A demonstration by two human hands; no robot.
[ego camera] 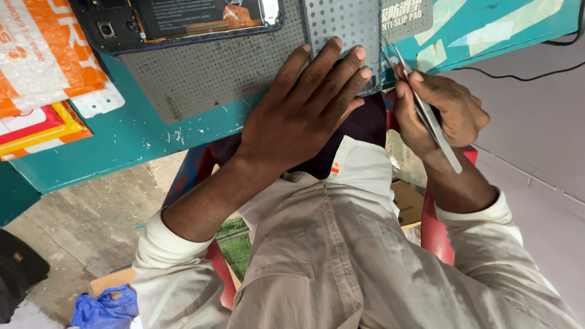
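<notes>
Left of the grey perforated mat (213, 73) lie orange mailer bags (42, 55); an opened phone (183, 21) rests on the mat's far edge. The left hand (304, 109) lies flat, fingers spread, pressing the mat's near edge onto the teal counter (122, 140) and grasping nothing. Right of the mat, the right hand (442, 113) pinches metal tweezers (426, 113), tips aimed at it (hard to see what they touch). Firm downward pressure and a low, braced wrist would steady the tips.
</notes>
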